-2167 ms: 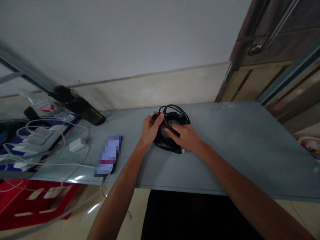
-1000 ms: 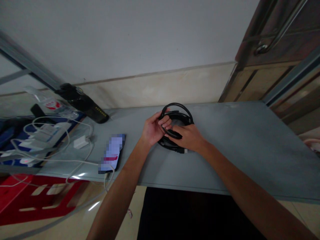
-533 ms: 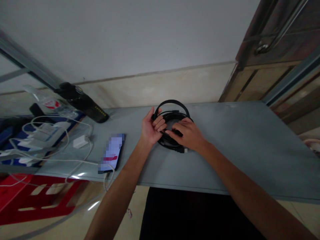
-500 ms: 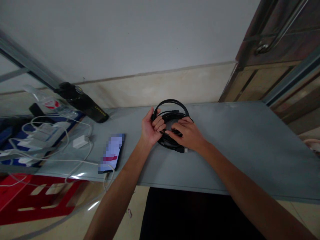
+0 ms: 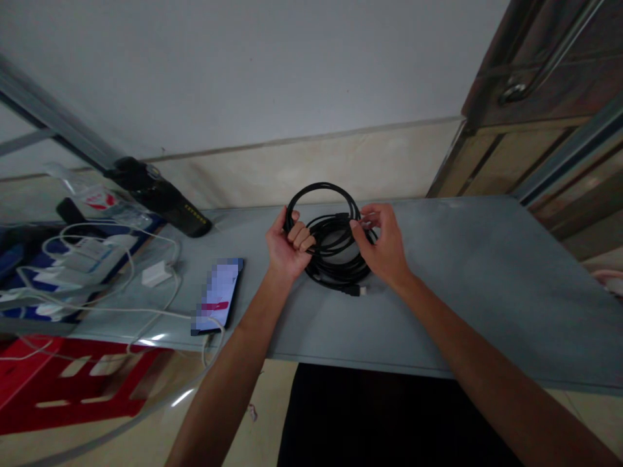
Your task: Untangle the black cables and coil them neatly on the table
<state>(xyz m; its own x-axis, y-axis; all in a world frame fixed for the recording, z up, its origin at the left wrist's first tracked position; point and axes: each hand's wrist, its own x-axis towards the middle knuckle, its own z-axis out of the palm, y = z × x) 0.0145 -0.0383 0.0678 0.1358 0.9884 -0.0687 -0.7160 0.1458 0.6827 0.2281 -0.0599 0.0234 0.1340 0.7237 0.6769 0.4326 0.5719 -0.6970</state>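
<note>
A black cable (image 5: 335, 268) lies in a round coil on the grey tabletop, its plug (image 5: 355, 291) with a light tip pointing right at the near side. My left hand (image 5: 291, 246) is closed around the left side of several raised loops (image 5: 322, 186), which stand up above the coil. On the other side, the thumb and fingers of my right hand (image 5: 382, 245) pinch the right part of these loops. Another dark cable end (image 5: 342, 216) shows inside the loops. Part of the coil is hidden behind both hands.
Left on the table (image 5: 467, 279) lie a phone (image 5: 219, 295) with a white cord and a white adapter (image 5: 156, 274). Farther left are a black bottle (image 5: 168, 201), a clear plastic bottle (image 5: 104, 201) and tangled white cords. A red stool (image 5: 87, 383) stands below. A wall runs behind.
My right hand has moved from the coil's near middle to the right and away from me, onto the raised loops. The left hand has shifted slightly left, and the loops have opened wider.
</note>
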